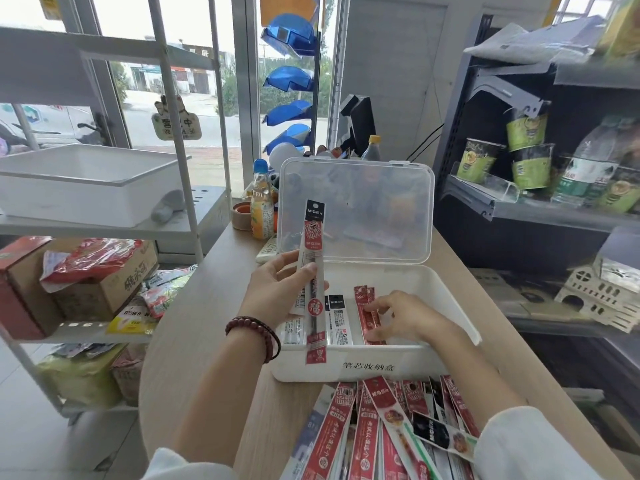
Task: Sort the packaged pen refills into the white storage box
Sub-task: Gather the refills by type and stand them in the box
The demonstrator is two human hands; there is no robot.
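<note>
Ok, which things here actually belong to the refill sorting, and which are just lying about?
Job: white storage box, its clear lid, refill packet gripped by the left hand, red packets in the box under the right hand, unsorted packet pile.

Lying about: drink bottle, tape roll, white tray, noodle cups, water bottle.

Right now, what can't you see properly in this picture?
All in the head view:
- Refill pile: cut off by the bottom edge, so no count.
- Red packets in the white storage box: partly under the right hand.
- Packs behind the left hand and its held refill: partly covered.
- Things behind the clear lid: blurred by the plastic.
</note>
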